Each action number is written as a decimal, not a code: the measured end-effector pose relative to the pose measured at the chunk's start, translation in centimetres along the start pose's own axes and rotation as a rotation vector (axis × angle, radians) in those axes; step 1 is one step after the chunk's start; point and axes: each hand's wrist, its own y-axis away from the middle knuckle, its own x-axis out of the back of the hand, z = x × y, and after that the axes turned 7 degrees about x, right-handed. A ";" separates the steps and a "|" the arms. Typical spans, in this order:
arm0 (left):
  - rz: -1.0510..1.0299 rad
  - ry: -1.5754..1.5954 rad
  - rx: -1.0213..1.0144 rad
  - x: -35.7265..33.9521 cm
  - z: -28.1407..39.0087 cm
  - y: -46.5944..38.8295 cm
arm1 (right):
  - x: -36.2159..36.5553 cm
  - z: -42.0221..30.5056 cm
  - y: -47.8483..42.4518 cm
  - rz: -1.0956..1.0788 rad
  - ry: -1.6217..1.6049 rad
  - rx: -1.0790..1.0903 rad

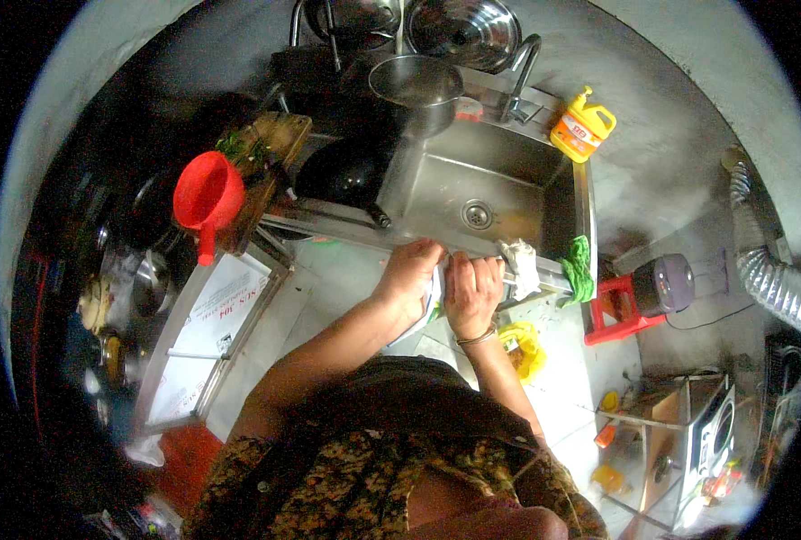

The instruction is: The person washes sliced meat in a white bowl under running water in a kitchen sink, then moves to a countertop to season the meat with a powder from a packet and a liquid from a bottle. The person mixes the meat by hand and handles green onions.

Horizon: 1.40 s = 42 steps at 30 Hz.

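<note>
A white packet (432, 300) with blue and green print sits between my hands in front of the sink's front edge. My left hand (410, 273) is closed at its upper edge, and my right hand (472, 290), with a bangle at the wrist, grips it from the other side. Fingers and palms cover most of the packet, so its contents cannot be seen. Just beyond lies the stainless steel sink (434, 185) with a drain strainer (476, 214). A white cloth (522, 268) and a green cloth (578, 273) hang over its front rim, to the right of my hands.
A black wok (349, 172) stands left of the sink, its handle pointing towards me. Further left, a red plastic ladle (211, 192) rests by a wooden cutting board (275, 138) with greens. A yellow detergent jug (582, 129) stands at the sink's right corner. Below are a red stool (616, 317) and yellow bag (525, 351).
</note>
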 end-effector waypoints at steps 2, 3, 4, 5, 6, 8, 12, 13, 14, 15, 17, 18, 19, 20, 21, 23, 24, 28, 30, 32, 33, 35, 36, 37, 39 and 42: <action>0.031 0.045 0.022 -0.9 0.4 0.4 | 0.1 -0.2 0.0 0.049 0.021 -0.010; 0.052 0.070 0.057 -1.6 0.9 1.0 | 0.3 -0.5 0.0 0.062 0.031 -0.019; 0.072 0.092 0.094 -2.0 1.2 1.2 | 0.5 -0.7 0.0 0.075 0.045 -0.028; 0.024 0.077 0.121 -1.6 0.9 0.8 | 0.8 -0.7 0.1 0.082 0.052 -0.042; -0.017 0.059 0.148 -0.5 0.3 0.3 | 1.0 -0.9 0.4 0.089 0.055 -0.060; -0.079 0.013 0.147 -0.1 -0.7 -0.1 | 1.7 -1.0 1.0 0.110 0.077 -0.090; -0.129 -0.163 0.093 -2.0 -2.1 0.3 | 3.5 -1.6 3.5 0.126 0.180 -0.200; -0.139 -0.221 0.095 -2.6 -2.7 0.4 | 4.1 -1.8 4.3 0.118 0.216 -0.242; -0.153 -0.288 0.048 -3.3 -3.7 0.5 | 4.9 -1.8 4.5 0.143 0.228 -0.251; -0.175 -0.362 0.030 -3.9 -4.6 0.9 | 5.9 -2.1 5.4 0.143 0.266 -0.279; -0.248 -0.502 -0.016 -5.4 -6.8 1.8 | 8.2 -2.6 7.1 0.151 0.362 -0.331; -0.285 -0.476 0.006 -6.1 -7.8 2.6 | 9.4 -2.9 7.5 0.185 0.393 -0.332; -0.306 -0.471 0.040 -6.6 -9.0 2.9 | 10.5 -3.1 8.1 0.197 0.422 -0.341; -0.337 -0.498 0.067 -7.0 -9.9 3.3 | 11.4 -3.2 9.0 0.214 0.458 -0.351; -0.371 -0.521 0.094 -7.7 -11.0 3.8 | 12.5 -3.4 10.0 0.227 0.497 -0.357; -0.407 -0.565 0.152 -8.9 -12.9 5.2 | 14.7 -3.7 11.9 0.247 0.533 -0.386; -0.424 -0.556 0.137 -9.5 -14.5 5.6 | 15.9 -3.8 12.4 0.287 0.545 -0.400; -0.596 -0.619 0.126 -12.8 -21.1 9.3 | 21.9 -4.7 17.0 0.317 0.647 -0.506; -0.692 -0.662 0.092 -14.4 -25.5 11.5 | 25.8 -5.6 19.2 0.321 0.681 -0.592; -0.856 -0.669 0.164 -16.5 -29.1 13.4 | 30.2 -6.2 21.2 0.315 0.665 -0.677; -0.953 -0.728 0.174 -17.6 -30.7 14.6 | 31.9 -6.6 22.7 0.342 0.643 -0.731; -1.142 -0.845 0.187 -19.8 -33.9 17.4 | 35.2 -7.3 25.5 0.398 0.591 -0.833; -1.231 -0.908 0.193 -20.7 -35.2 18.8 | 37.2 -8.3 25.6 0.417 0.529 -0.979; -1.310 -0.957 0.152 -21.5 -36.6 19.8 | 38.7 -8.6 26.4 0.436 0.520 -1.057; -1.470 -1.049 0.064 -23.0 -39.2 21.8 | 41.4 -9.1 27.9 0.478 0.497 -1.211; -1.644 -1.093 -0.091 -25.6 -41.9 25.3 | 44.2 -9.5 31.4 0.538 0.600 -1.181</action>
